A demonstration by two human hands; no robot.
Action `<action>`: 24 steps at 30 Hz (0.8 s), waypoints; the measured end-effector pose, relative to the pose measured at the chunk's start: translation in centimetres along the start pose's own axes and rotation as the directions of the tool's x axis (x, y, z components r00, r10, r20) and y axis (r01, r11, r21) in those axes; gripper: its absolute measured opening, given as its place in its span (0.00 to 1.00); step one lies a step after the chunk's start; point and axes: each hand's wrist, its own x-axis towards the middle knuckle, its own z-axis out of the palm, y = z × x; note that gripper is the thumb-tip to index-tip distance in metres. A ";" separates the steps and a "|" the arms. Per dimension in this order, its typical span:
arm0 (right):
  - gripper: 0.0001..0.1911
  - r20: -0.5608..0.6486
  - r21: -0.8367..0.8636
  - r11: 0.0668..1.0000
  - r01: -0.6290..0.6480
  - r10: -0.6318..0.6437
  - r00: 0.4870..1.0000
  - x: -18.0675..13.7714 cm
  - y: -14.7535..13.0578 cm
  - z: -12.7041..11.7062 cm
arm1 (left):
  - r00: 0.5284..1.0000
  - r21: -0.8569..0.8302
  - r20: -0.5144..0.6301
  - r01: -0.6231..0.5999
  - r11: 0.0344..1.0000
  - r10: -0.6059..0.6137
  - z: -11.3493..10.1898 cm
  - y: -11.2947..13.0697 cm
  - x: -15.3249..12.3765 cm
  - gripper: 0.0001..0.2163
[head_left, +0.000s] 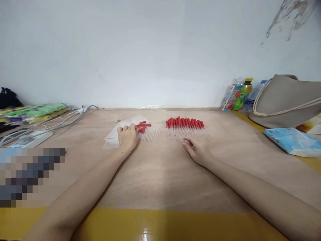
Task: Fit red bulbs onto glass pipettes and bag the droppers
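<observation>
Bag [288, 95], bottles [242, 97] right of droppers [185, 123]

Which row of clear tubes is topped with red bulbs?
The right row, by the right hand; the left row is only bare tubes.

bright, diffuse light washed the wall [150, 67] behind the red-tipped tubes [185, 123]; glare streaked the yellow tape [120, 222] in front of them, soft shadows edged the forearms [245, 182], and coarse pixelation masked a patch [27, 180] to their left.
</observation>
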 end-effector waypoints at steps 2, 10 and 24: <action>0.09 0.017 -0.006 1.000 0.014 -0.014 1.000 0.1 -0.1 0.0 | 1.000 -0.057 0.027 0.006 0.998 -0.004 0.0 -0.1 0.1 0.10; 0.08 0.047 -0.034 0.999 0.028 -0.026 0.999 0.1 -0.1 0.0 | 0.999 -0.265 0.022 -0.032 0.964 0.039 0.4 -0.2 -0.1 0.10; 0.09 0.087 -0.024 0.999 0.033 -0.030 0.996 0.2 -0.7 -0.1 | 0.964 -0.623 -0.077 -0.247 0.742 0.256 -1.3 3.9 -3.1 0.05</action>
